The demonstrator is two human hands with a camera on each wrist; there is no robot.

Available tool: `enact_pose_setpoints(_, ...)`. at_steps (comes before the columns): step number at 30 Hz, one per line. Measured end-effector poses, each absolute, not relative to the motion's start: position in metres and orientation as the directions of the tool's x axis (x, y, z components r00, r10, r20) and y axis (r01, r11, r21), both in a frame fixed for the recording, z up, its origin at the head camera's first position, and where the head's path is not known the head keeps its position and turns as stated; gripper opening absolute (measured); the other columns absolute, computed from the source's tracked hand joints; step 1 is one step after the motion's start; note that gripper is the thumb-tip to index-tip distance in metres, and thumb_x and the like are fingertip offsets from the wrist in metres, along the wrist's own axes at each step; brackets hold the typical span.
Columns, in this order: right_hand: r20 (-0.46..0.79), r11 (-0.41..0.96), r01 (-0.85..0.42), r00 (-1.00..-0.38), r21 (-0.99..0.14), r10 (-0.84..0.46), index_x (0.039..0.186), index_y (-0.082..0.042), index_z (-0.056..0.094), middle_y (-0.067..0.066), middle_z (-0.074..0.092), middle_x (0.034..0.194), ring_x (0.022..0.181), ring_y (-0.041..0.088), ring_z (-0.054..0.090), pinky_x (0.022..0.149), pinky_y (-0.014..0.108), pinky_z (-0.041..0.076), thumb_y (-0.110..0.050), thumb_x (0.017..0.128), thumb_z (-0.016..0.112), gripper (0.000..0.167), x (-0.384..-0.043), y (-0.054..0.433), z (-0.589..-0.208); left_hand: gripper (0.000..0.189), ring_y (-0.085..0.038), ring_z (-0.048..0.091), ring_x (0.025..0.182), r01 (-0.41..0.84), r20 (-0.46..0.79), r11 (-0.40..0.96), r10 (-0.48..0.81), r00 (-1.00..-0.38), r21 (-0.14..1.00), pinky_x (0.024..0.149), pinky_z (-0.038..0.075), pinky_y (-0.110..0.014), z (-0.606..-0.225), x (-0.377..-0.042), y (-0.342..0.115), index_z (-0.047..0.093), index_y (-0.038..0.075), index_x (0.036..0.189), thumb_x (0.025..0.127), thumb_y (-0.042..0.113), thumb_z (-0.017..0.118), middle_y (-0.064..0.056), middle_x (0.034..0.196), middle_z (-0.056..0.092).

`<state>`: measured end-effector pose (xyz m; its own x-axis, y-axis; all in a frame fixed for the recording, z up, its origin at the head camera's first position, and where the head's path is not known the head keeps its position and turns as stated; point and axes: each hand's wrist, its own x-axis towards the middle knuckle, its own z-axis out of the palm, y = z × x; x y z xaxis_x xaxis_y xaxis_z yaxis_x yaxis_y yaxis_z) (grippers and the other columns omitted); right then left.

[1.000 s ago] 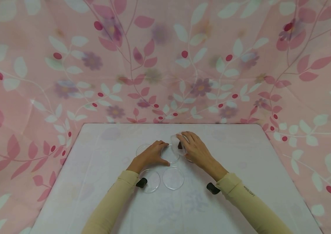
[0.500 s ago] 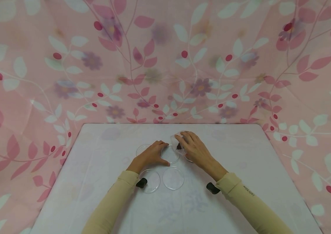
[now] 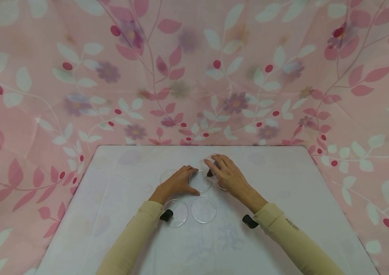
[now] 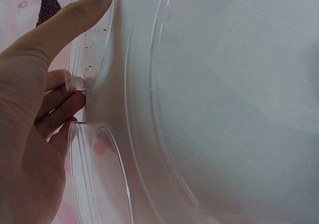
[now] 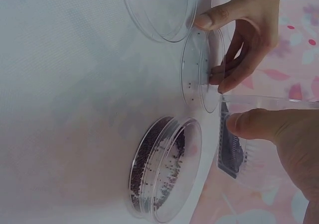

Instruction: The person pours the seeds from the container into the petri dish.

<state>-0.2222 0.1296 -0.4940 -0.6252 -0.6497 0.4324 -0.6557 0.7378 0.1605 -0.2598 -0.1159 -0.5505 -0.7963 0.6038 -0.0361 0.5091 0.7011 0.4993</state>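
My left hand point(image 3: 179, 180) holds a clear petri dish point(image 3: 200, 181) by its rim, thumb on the near side and fingers on the far side. A few dark grains point(image 5: 190, 85) lie scattered in that dish. My right hand point(image 3: 230, 176) grips a clear plastic box point(image 5: 271, 102), tilted beside and above the dish. Dark grains point(image 5: 232, 147) are gathered towards the box's lower edge. Under my right hand stands another petri dish point(image 5: 197, 169) with many dark grains, mostly hidden in the head view.
Two petri dishes, a left one point(image 3: 180, 223) and a right one point(image 3: 203, 209), lie nearer on the white-covered table point(image 3: 270, 244). A further dish point(image 3: 167, 175) sits behind my left hand. A pink floral cloth point(image 3: 194, 76) hangs behind the table.
The box in my right hand has tilted a little, and its dark grains have shifted towards the lower edge. My left hand and the dishes have stayed put.
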Motion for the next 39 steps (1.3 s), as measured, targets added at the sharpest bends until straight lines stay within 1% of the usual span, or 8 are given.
enact_pose_setpoints(7, 0.427, 0.738, -0.655, -0.627, 0.165, -0.652, 0.145, -0.014, 0.045, 0.015, 0.050, 0.139, 0.130, 0.032, 0.047, 0.110, 0.043, 0.042, -0.011, 0.071, 0.084, 0.084, -0.2219, 0.1300, -0.4944, 0.096, -0.020, 0.051, 0.125, 0.509, -0.044, 0.705, 0.605, -0.795, 0.494, 0.110, 0.043, -0.037, -0.5505, -0.2600, -0.1155, 0.051, 0.011, 0.141, 0.065, 0.058, 0.085, -0.004, 0.134, 0.055)
enact_pose_setpoints(13, 0.414, 0.742, -0.648, -0.635, 0.175, -0.652, 0.146, -0.014, 0.044, 0.015, 0.050, 0.140, 0.131, 0.032, 0.046, 0.112, 0.043, 0.041, -0.016, 0.071, 0.086, 0.086, -0.2213, 0.1302, -0.4934, 0.096, -0.018, 0.049, 0.128, 0.493, -0.070, 0.722, 0.594, -0.801, 0.486, 0.112, 0.042, -0.037, -0.5499, -0.2599, -0.1152, 0.049, 0.014, 0.143, 0.066, 0.060, 0.083, -0.003, 0.137, 0.053)
enact_pose_setpoints(25, 0.410, 0.741, -0.647, -0.635, 0.181, -0.655, 0.147, -0.015, 0.043, 0.015, 0.050, 0.141, 0.131, 0.032, 0.046, 0.113, 0.043, 0.040, -0.019, 0.071, 0.087, 0.088, -0.2201, 0.1303, -0.4906, 0.096, -0.019, 0.050, 0.128, 0.496, -0.061, 0.718, 0.595, -0.801, 0.488, 0.112, 0.041, -0.038, -0.5493, -0.2597, -0.1145, 0.049, 0.012, 0.143, 0.066, 0.058, 0.084, -0.004, 0.136, 0.054)
enact_pose_setpoints(33, 0.443, 0.734, -0.654, -0.612, 0.184, -0.656, 0.144, -0.014, 0.047, 0.016, 0.051, 0.139, 0.129, 0.033, 0.049, 0.112, 0.044, 0.040, -0.016, 0.068, 0.089, 0.088, -0.2205, 0.1297, -0.4921, 0.096, -0.019, 0.050, 0.127, 0.510, -0.044, 0.711, 0.602, -0.797, 0.484, 0.111, 0.043, -0.038, -0.5514, -0.2614, -0.1146, 0.049, 0.013, 0.143, 0.066, 0.058, 0.084, -0.004, 0.135, 0.055)
enact_pose_setpoints(39, 0.441, 0.736, -0.651, -0.613, 0.189, -0.655, 0.145, -0.014, 0.046, 0.016, 0.052, 0.138, 0.129, 0.033, 0.049, 0.113, 0.044, 0.039, -0.015, 0.070, 0.086, 0.084, -0.2206, 0.1291, -0.4943, 0.097, -0.019, 0.050, 0.126, 0.512, -0.053, 0.712, 0.606, -0.794, 0.481, 0.110, 0.043, -0.038, -0.5510, -0.2618, -0.1150, 0.049, 0.012, 0.143, 0.066, 0.059, 0.084, -0.004, 0.135, 0.055)
